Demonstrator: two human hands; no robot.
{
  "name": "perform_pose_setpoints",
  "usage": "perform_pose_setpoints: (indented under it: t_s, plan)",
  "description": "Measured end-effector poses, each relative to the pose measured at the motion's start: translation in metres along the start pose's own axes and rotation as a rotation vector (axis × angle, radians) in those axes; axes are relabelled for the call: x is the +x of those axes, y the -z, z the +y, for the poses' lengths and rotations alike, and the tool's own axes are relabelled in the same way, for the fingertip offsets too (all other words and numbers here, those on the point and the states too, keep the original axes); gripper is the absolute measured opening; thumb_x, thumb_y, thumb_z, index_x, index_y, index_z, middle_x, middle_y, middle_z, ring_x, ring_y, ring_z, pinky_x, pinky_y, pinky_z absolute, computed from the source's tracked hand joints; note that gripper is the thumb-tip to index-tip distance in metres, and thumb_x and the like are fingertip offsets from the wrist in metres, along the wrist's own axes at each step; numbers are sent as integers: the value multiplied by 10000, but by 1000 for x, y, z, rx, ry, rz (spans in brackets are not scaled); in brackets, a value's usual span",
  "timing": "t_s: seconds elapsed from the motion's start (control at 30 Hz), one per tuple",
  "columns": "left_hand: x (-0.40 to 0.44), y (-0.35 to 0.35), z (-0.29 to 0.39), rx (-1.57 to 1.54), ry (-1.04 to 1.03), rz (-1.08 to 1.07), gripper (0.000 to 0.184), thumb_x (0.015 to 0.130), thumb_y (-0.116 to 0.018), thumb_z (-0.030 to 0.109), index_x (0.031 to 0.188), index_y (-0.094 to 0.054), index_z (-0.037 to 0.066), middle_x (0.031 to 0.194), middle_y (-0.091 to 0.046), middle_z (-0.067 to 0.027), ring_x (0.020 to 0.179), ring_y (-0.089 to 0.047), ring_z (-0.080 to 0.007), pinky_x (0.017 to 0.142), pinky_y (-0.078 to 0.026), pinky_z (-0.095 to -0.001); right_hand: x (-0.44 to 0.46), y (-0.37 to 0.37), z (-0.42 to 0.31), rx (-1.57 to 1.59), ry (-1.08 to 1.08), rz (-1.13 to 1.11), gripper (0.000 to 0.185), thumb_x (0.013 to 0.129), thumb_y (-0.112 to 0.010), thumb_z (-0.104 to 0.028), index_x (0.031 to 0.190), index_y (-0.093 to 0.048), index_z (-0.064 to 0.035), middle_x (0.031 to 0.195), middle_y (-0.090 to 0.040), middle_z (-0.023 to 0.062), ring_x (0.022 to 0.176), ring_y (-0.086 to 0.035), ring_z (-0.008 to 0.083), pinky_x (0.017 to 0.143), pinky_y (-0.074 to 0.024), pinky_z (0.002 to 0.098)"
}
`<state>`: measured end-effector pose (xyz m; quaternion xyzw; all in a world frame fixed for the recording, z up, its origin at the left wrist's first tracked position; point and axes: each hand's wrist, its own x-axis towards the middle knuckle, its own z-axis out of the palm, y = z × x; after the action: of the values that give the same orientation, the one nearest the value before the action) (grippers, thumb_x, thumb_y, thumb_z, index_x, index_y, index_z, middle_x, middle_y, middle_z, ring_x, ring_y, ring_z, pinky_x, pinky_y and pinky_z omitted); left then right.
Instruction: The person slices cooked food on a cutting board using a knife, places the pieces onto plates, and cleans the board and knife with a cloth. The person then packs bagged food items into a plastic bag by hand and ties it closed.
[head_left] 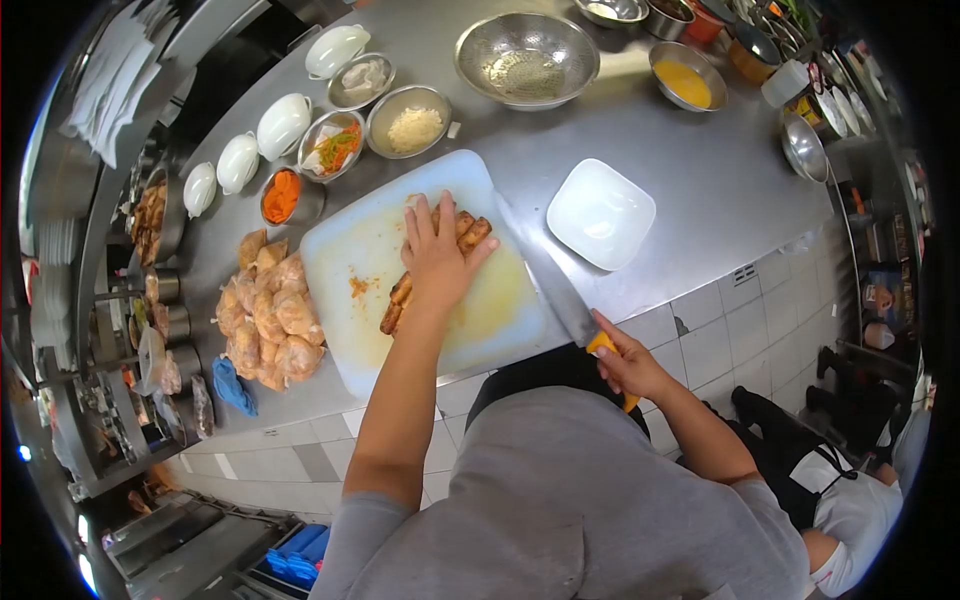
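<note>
My left hand (pixel 440 258) lies with fingers spread over browned fried rolls (pixel 473 235) on a white cutting board (pixel 345 240). The rolls lie side by side, partly hidden under the palm. In my right hand (pixel 632 365) is a knife (pixel 556 288) with a yellow handle, its long blade pointing away from me along the board's right edge. Crumbs (pixel 358 287) are scattered on the board left of the rolls. Beyond the knife, to its right, sits a white square bowl (pixel 601 214).
Several plastic bags of food (pixel 270 315) are piled left of the board, beside a blue cloth-like item (pixel 232 385). Behind stand a colander (pixel 527 60), a bowl of yellow liquid (pixel 688 77) and a bowl of chopped pale food (pixel 408 122). Another person (pixel 835 490) is at lower right.
</note>
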<state>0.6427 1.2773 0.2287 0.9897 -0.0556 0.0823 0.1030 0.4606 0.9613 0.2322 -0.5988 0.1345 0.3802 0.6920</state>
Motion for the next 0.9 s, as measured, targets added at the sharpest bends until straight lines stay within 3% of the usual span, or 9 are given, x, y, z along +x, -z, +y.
perform_pose_setpoints:
  t_s: [0.03,0.13,0.27,0.4,0.47,0.53,0.7,0.83,0.9]
  plan:
    - [1,-16,3,163,-14,15,856,921,-673,627,1613,-389,209,1589,-399,-142,1425,-391,-370,1064,-351,-637,3,2,1,8,0,7,638,1107,-539,-227,1682,-265,-275,768,-540,10,545,-499,95,525,-479,265]
    - [4,-16,16,27,108,-40,693,987,-581,615,1560,-471,240,1579,-407,-126,1420,-391,-374,1067,-358,-631,23,-13,-34,-248,-100,-173,669,1101,-557,-272,1687,-235,-297,803,-540,17,596,-504,92,542,-488,265]
    - [13,-10,29,93,297,-29,590,1005,-579,566,1508,-527,261,1574,-410,-118,1402,-404,-365,1042,-390,-611,42,-26,-44,-246,-9,-181,657,1100,-556,-277,1682,-253,-304,825,-547,22,595,-507,95,544,-489,267]
    - [25,6,67,44,261,52,568,1014,-582,541,1497,-550,243,1537,-469,-135,1394,-436,-382,1038,-429,-617,7,-8,-63,-216,34,-168,664,1098,-560,-270,1684,-248,-295,821,-543,20,587,-505,92,537,-483,275]
    - [35,17,112,-80,100,115,530,1003,-617,485,1464,-570,228,1490,-513,-133,1361,-470,-385,1037,-444,-591,-27,13,-66,-203,75,-99,665,1098,-558,-253,1686,-247,-270,790,-536,14,570,-498,90,528,-475,276]
    - [44,30,164,-217,45,19,474,975,-655,437,1382,-606,200,1417,-561,-119,1300,-517,-382,1020,-456,-575,-66,37,-72,-124,69,-37,665,1096,-549,-213,1687,-245,-242,760,-530,9,552,-493,88,516,-464,271]
    - [43,-55,226,-258,-21,72,439,903,-675,496,1233,-657,207,1287,-609,-10,1169,-568,-278,834,-466,-545,-150,86,-86,-126,-119,164,754,1022,-532,-26,1693,-231,-193,751,-537,8,523,-488,86,490,-448,270]
    - [29,-73,210,-291,-109,-171,673,948,-632,556,1502,-506,195,1525,-445,-153,1396,-412,-367,1044,-345,-589,-218,128,-90,-318,-198,209,827,906,-609,55,1662,-320,-116,794,-583,21,521,-492,101,478,-449,263]
    - [18,-42,187,-328,-104,-83,741,949,-650,552,1560,-433,193,1597,-340,-189,1459,-336,-401,1099,-284,-615,-231,139,-96,-347,-162,200,845,889,-608,35,1665,-309,-113,850,-615,36,519,-490,89,471,-439,244]
